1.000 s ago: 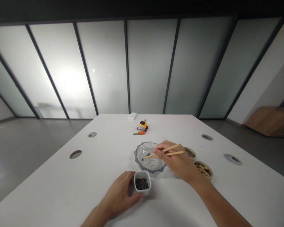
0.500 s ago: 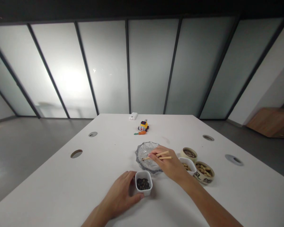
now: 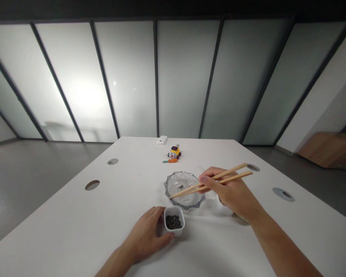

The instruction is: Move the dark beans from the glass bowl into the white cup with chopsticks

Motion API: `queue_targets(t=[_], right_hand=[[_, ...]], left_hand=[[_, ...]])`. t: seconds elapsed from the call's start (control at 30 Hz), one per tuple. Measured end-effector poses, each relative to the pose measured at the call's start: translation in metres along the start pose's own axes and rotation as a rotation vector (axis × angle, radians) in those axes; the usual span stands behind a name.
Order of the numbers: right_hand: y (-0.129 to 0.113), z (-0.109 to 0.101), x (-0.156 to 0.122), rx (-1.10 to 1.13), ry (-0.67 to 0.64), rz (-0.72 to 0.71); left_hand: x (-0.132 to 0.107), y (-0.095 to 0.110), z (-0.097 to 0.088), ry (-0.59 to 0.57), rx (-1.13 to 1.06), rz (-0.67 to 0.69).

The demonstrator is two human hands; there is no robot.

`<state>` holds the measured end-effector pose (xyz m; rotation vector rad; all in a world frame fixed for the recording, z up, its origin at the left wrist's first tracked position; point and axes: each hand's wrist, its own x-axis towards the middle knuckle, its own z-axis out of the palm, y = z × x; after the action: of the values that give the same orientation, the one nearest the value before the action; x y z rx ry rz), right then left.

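My left hand point(image 3: 147, 232) is curled around the side of a small square white cup point(image 3: 179, 232), which stands on the table. Several dark seeds point(image 3: 173, 222) lie inside it. A pair of wooden chopsticks point(image 3: 219, 179) is gripped in my right hand point(image 3: 223, 188), their tips close together and pointing left over the near-left rim of a clear scalloped glass bowl point(image 3: 185, 206). Something dark and tiny shows at the tips; I cannot make out what. One small dark piece point(image 3: 181, 187) lies in the bowl.
Behind my right hand a white container point(image 3: 223, 209) and a round pot point(image 3: 240, 219) are mostly hidden. Farther back are an orange-handled toy screwdriver point(image 3: 170, 161), a yellow toy truck point(image 3: 174, 152) and a white box-like device point(image 3: 162, 140). Round holes point(image 3: 92, 185) pierce the table.
My right hand has moved right and turned, with the chopsticks now reaching longer across the bowl towards the cup. A small dark piece is now visible in the bowl. My left hand stays at the cup.
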<state>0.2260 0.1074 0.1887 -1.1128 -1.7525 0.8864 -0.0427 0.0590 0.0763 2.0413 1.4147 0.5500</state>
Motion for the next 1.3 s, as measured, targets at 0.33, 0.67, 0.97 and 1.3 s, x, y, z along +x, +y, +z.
queue_targets(t=[0.33, 0.67, 0.97, 1.3], right_hand=[[0.035, 0.022, 0.019, -0.365, 0.060, -0.224], [0.055, 0.027, 0.021, -0.352, 0.004, -0.215], [0.059, 0.027, 0.021, -0.340, 0.034, -0.263], [0.057, 0.028, 0.019, -0.414, -0.016, -0.262]], left_hand=[[0.001, -0.003, 0.001, -0.005, 0.002, 0.012], [0.000, 0.000, 0.000, -0.009, -0.020, -0.003], [0.000, -0.001, 0.000, -0.012, -0.019, 0.000], [0.000, -0.003, 0.002, -0.014, -0.003, 0.000]])
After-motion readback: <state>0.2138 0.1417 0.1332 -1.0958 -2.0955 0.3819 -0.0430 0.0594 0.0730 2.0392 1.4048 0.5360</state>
